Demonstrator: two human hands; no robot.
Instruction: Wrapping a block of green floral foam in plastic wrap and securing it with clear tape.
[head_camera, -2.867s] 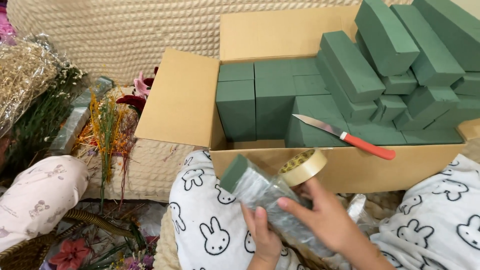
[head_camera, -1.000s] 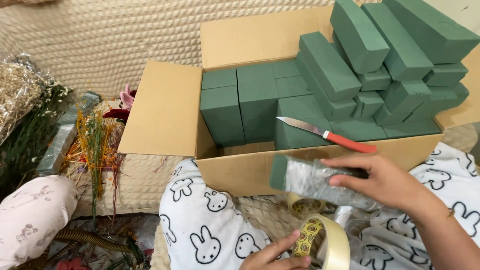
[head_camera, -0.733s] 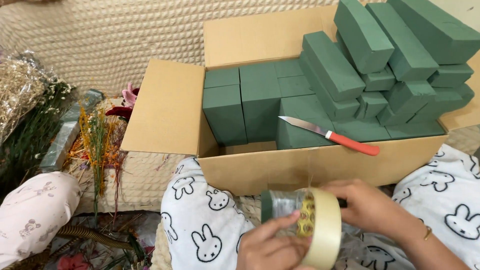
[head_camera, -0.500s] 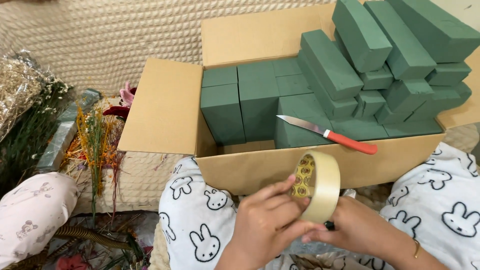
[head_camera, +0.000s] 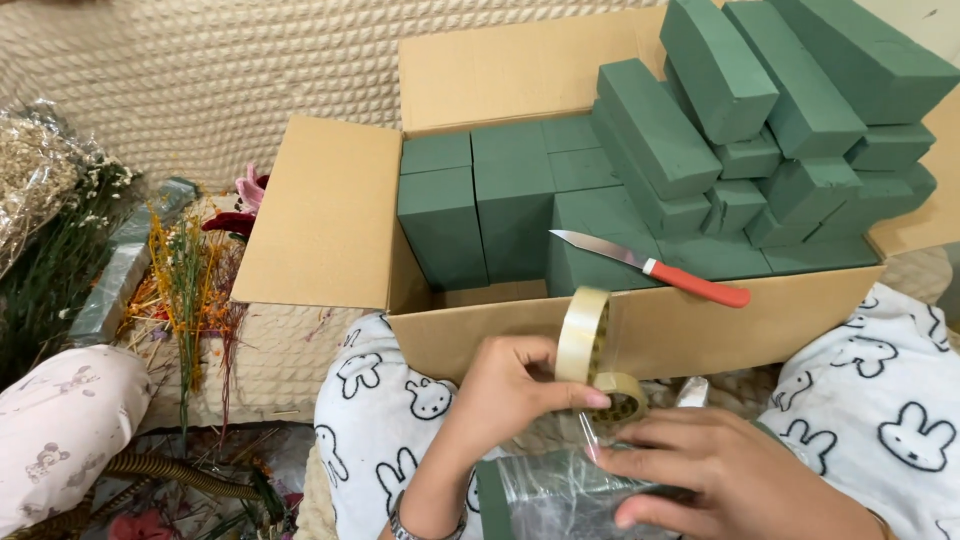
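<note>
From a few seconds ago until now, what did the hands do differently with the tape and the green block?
The left hand picked up the roll of clear sticky tape and now pulls a strip onto the plastic-wrapped green foam block. The right hand brought that block down from beside the cardboard box to the lap. The red-handled knife and stacked green foam bricks stayed put.

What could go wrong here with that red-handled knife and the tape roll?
The red-handled knife lies loose on green foam blocks at the cardboard box edge, above the lap; a bump might slide it off. The left hand holds the clear tape roll while the right hand presses the plastic-wrapped green block; tape could wrinkle.
</note>
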